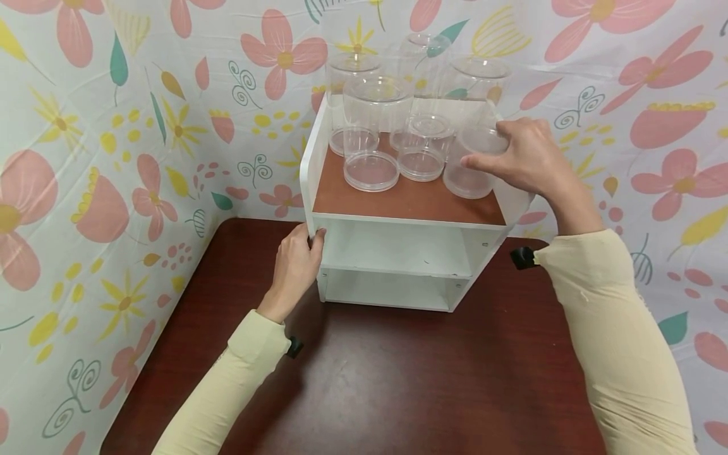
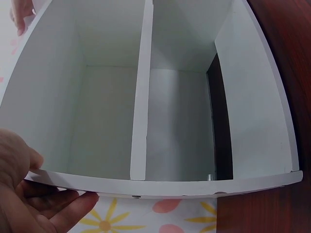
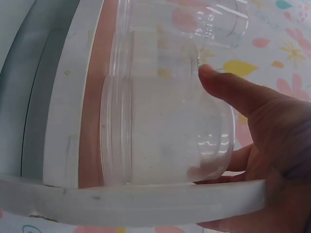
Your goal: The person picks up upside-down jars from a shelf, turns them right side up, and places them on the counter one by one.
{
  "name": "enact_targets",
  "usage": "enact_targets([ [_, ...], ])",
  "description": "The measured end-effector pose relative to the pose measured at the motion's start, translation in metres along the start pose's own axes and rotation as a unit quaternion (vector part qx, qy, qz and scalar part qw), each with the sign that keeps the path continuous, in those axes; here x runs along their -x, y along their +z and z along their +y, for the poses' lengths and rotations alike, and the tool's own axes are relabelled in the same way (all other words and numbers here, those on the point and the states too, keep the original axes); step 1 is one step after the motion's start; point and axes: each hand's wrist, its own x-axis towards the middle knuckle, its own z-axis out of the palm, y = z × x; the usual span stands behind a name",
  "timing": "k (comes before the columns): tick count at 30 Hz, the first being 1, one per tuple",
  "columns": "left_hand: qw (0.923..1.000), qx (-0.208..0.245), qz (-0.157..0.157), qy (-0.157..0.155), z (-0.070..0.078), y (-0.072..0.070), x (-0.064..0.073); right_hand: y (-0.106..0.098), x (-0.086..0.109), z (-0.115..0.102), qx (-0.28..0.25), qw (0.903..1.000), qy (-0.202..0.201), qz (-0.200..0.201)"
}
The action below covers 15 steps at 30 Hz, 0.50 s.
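A small white shelf unit [image 1: 392,219] with a brown top board [image 1: 364,201] stands on the table. My left hand [image 1: 297,262] grips the front edge of its left side panel, thumb on the inner side and fingers outside in the left wrist view. At the right front of the top board is a clear, slightly frosted plastic jar [image 1: 471,174]. My right hand [image 1: 531,155] holds this jar near its upper end, thumb on one side and fingers on the other. In the right wrist view the jar [image 3: 165,131] stands close beside the right side panel [image 3: 160,201].
Several clear plastic jars of differing heights stand on the top board, among them a tall one [image 1: 372,126] and a short one [image 1: 423,148]. Two white compartments lie below. The dark red-brown table [image 1: 370,379] meets flower-patterned cloth [image 1: 227,158] behind and at the sides.
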Motion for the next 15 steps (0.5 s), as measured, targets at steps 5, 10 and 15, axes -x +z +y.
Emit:
enact_targets([
  [5,1.0,-0.004,-0.002,0.0,0.001,-0.001,0.0,-0.002,0.006,-0.002,-0.02,0.9998,-0.002,0.005],
  [10,1.0,0.003,-0.003,0.005,0.001,-0.001,0.001,-0.003,0.016,-0.006,-0.067,0.9974,0.01,0.024],
  [15,1.0,0.002,-0.002,0.009,0.0,0.0,0.001,-0.004,0.031,-0.011,-0.102,0.9924,0.007,0.068],
])
